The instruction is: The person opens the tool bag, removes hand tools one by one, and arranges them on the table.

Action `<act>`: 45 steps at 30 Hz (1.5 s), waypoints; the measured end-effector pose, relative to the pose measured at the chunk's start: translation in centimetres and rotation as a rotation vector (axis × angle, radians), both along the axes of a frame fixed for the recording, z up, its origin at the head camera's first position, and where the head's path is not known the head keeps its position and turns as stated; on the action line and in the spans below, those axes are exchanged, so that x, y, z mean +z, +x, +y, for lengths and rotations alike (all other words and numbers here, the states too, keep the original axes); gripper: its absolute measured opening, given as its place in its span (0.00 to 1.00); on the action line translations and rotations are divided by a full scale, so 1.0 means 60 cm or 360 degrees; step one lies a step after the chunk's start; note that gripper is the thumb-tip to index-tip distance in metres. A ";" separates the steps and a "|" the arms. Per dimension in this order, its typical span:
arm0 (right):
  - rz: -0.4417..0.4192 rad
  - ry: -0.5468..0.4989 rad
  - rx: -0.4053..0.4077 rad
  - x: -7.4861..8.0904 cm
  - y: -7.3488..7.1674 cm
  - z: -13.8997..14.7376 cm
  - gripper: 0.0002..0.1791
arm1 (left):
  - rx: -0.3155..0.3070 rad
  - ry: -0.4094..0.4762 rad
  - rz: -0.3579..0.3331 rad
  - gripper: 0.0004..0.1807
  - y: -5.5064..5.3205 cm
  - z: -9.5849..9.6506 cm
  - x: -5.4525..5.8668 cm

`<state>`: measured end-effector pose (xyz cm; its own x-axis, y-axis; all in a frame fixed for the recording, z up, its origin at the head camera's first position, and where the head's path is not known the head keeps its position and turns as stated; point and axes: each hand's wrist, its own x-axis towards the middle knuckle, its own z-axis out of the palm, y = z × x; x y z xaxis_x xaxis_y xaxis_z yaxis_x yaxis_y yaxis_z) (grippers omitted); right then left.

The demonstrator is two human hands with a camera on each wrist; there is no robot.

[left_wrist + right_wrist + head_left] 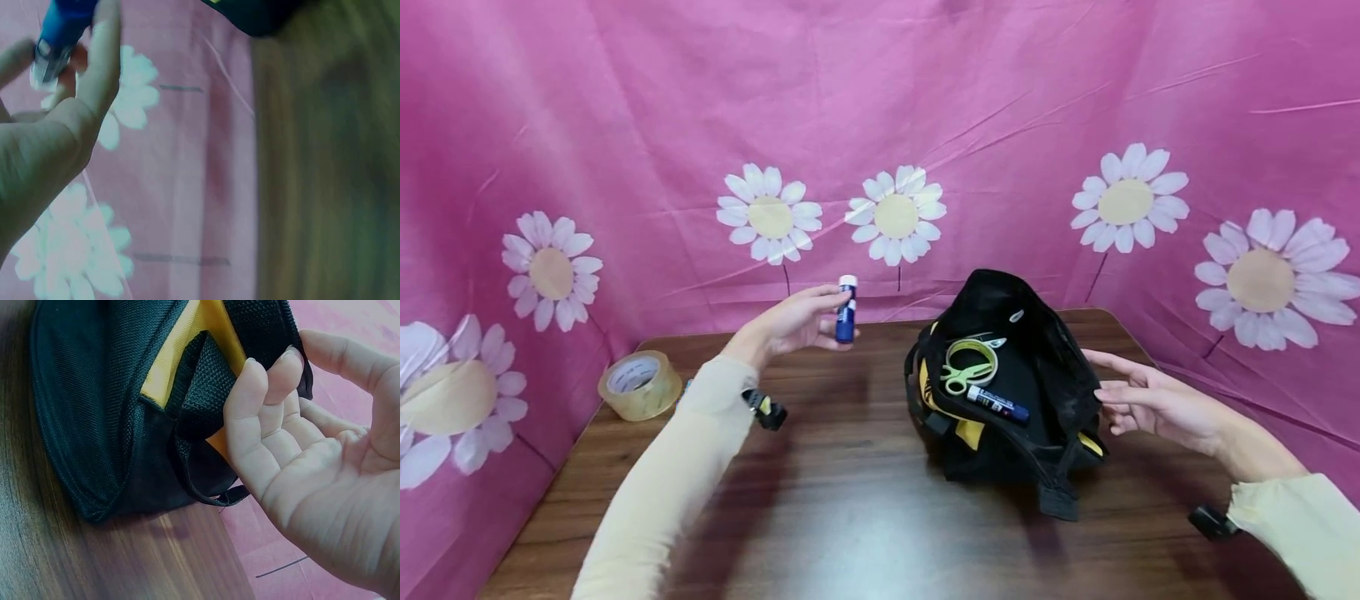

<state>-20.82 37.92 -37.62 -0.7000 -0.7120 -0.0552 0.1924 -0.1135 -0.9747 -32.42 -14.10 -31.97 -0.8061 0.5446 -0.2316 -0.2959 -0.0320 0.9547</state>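
My left hand (808, 321) pinches a blue glue stick (846, 312) with a white cap, upright above the table, left of the bag. In the left wrist view the blurred glue stick (59, 37) sits between thumb and fingers. A black bag with yellow trim (1000, 450) stands unzipped on the table. Inside lie green-handled scissors (958, 380), a tape roll (992, 364) and another blue glue stick (1000, 406). At the bag's right rim, my right hand (1165, 408) holds the edge between thumb and fingers. Up close, its fingers (247, 394) bend against the black fabric.
A large roll of clear tape (640, 385) stands at the table's left edge, with a small colourful thing partly hidden behind the left sleeve. Brown wooden table (850, 500) lies under everything. A pink cloth with white flowers (880, 100) hangs behind and on both sides.
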 end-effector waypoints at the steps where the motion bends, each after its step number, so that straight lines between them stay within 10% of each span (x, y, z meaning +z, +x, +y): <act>1: -0.0006 0.0002 -0.0007 0.000 0.002 0.001 0.33 | 0.0030 0.0013 -0.0021 0.27 0.006 -0.015 -0.010; 9: 0.0000 -0.0031 -0.0020 0.001 0.007 0.007 0.33 | 0.0184 0.0062 -0.0113 0.23 0.067 -0.117 -0.113; 17: -0.0035 -0.0073 0.0047 0.000 -0.008 -0.006 0.33 | 0.0166 -0.0063 -0.0083 0.30 0.130 -0.196 -0.175; 29: -0.0050 -0.0059 0.0059 -0.006 -0.007 -0.009 0.34 | 0.0286 -0.0119 -0.0213 0.16 0.169 -0.234 -0.192; 45: -0.0027 -0.0072 0.0028 -0.005 -0.007 -0.010 0.34 | 0.0398 -0.0467 -0.0270 0.30 0.182 -0.240 -0.181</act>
